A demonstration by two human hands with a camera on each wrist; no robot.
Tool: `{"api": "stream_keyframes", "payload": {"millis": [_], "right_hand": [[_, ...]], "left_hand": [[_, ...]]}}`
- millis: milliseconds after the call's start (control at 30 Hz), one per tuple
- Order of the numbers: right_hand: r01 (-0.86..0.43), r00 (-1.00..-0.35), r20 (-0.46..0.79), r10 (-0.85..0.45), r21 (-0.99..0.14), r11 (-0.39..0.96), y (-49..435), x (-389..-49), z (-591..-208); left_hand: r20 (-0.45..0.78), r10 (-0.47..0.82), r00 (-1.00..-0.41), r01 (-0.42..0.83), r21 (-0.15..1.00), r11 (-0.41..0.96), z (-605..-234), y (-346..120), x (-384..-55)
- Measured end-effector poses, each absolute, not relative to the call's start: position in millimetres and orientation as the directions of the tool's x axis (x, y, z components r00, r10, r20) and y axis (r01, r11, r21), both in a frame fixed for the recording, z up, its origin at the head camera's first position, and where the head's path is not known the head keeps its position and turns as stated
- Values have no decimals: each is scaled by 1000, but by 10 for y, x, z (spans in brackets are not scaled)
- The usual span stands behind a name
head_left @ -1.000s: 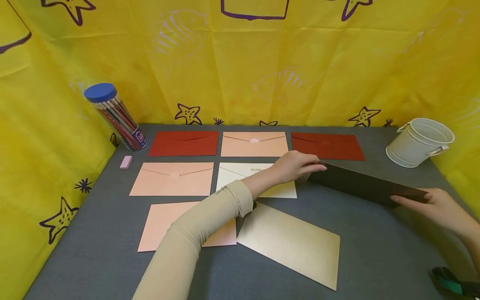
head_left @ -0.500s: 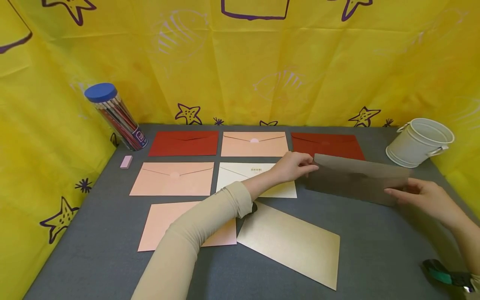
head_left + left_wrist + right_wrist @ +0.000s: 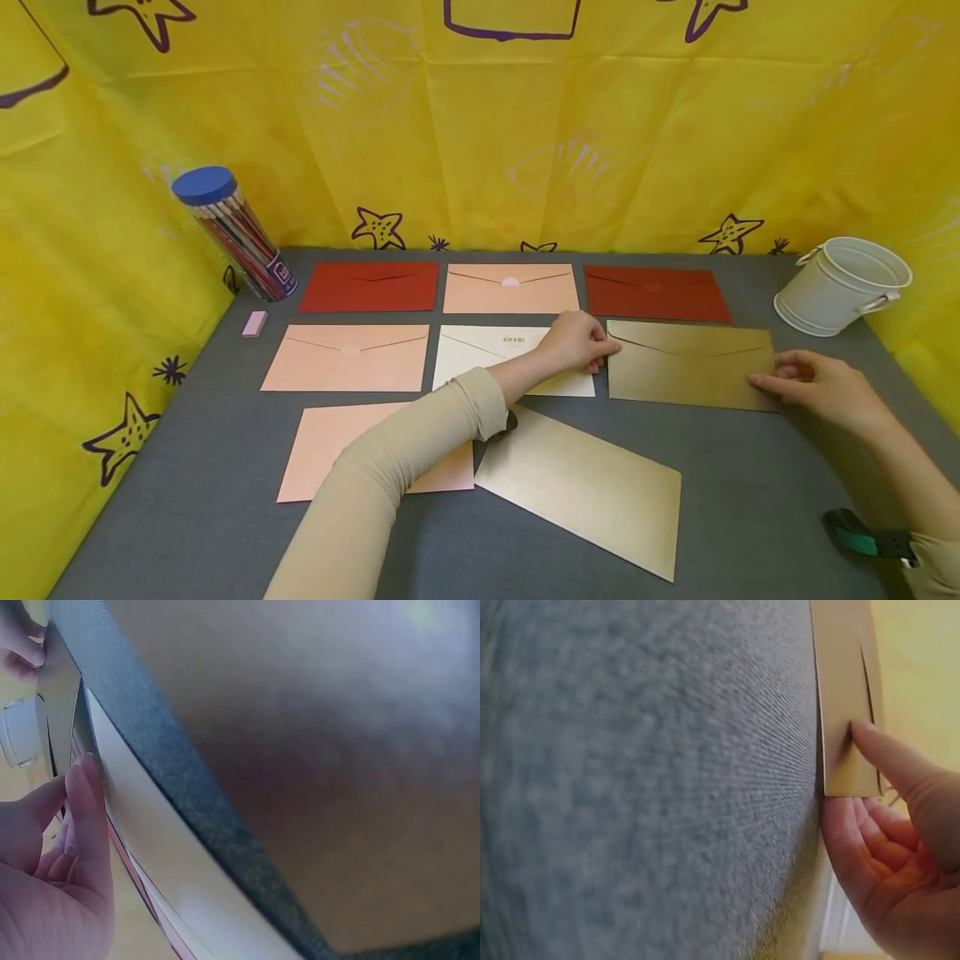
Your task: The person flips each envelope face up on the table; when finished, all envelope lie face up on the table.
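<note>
In the head view a gold envelope [image 3: 690,371] lies flap side up, at or just above the table, right of the white envelope [image 3: 467,350]. My left hand [image 3: 573,342] pinches its upper left edge between thumb and fingers. At its right edge my right hand [image 3: 821,385] pinches it, thumb on top. The right wrist view shows that thumb [image 3: 877,746] on the envelope's face, with the other fingers underneath or beside it. Below my left forearm, a second gold envelope [image 3: 592,492] lies slanted, with no flap showing. The left forearm partly covers the white envelope and a pink envelope [image 3: 330,450].
Along the back lie a red envelope [image 3: 367,292], a peach envelope [image 3: 510,296] and another red envelope [image 3: 652,296]. Another peach envelope [image 3: 345,362] is left of the white one. A pencil tube [image 3: 240,237], an eraser [image 3: 254,324] and a white bucket [image 3: 840,287] stand around them.
The held envelope, dark and tilted up on edge before, has been lowered flat so its gold flap side shows. Both hands have come down with it, the right one shifting slightly left.
</note>
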State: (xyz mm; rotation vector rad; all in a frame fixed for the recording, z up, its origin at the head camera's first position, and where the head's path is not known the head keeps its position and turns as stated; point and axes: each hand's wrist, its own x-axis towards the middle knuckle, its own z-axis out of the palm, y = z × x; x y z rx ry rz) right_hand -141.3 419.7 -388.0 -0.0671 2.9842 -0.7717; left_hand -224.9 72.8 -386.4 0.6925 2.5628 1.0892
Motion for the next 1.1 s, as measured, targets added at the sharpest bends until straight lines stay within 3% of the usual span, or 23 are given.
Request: {"api": "stream_keyframes", "payload": {"millis": [267,1100], "right_hand": [[-40,-998,-25,-57,-442,896,4145,-1453,-3893],[-8,-999,-42,-26,-398,917,4058,-1491,-3872]], "left_hand": [[-93,511,-854,332,659,675,-3910,736,-2265],[-93,545,-833,377,625,683,-3921,766,-2287]]}}
